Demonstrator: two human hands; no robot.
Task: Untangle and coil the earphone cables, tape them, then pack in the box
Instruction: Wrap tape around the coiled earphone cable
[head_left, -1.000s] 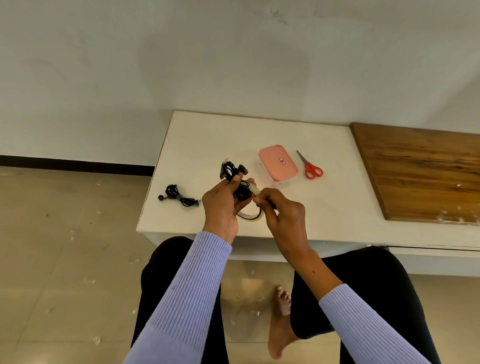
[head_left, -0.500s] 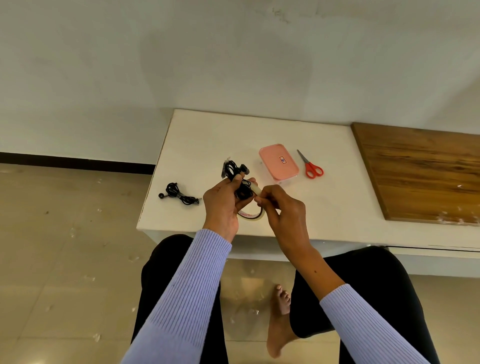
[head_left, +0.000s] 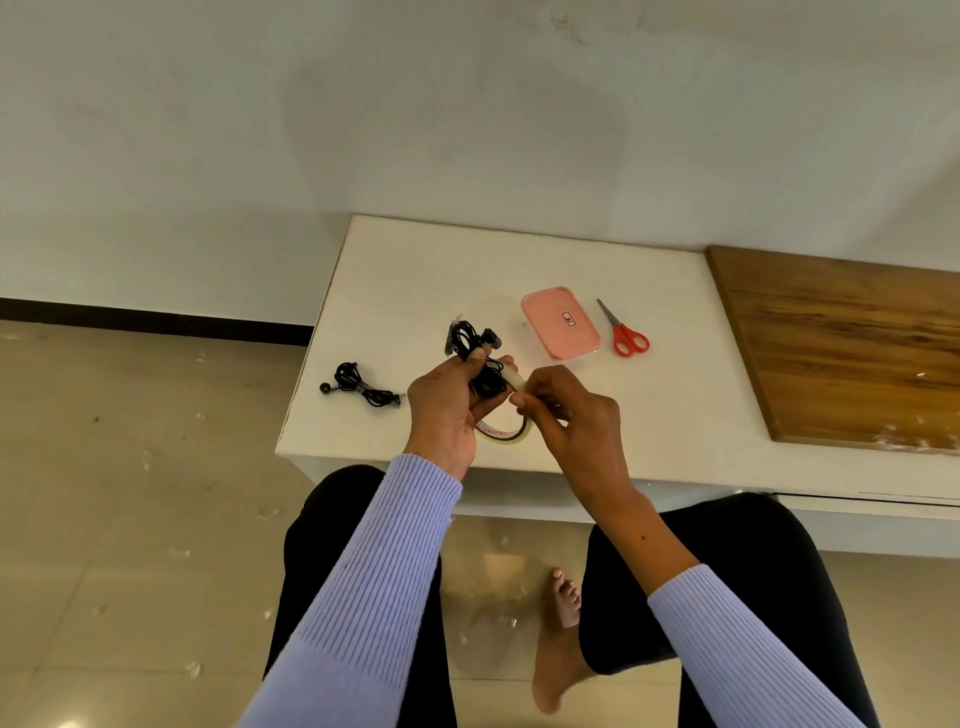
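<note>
Now earphone coil (head_left: 485, 382) gripped in left hand (head_left: 447, 410), right hand (head_left: 566, 415) pinching tape (beside it).

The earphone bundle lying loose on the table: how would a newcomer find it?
Start at the white table and go to its left edge. The earphone bundle lies there alone, left of the left hand. Unlike the earphones in that hand, nothing touches it.

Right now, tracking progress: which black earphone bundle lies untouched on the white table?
The black earphone bundle near the table's left edge; the left hand grips the other bundle.
</note>
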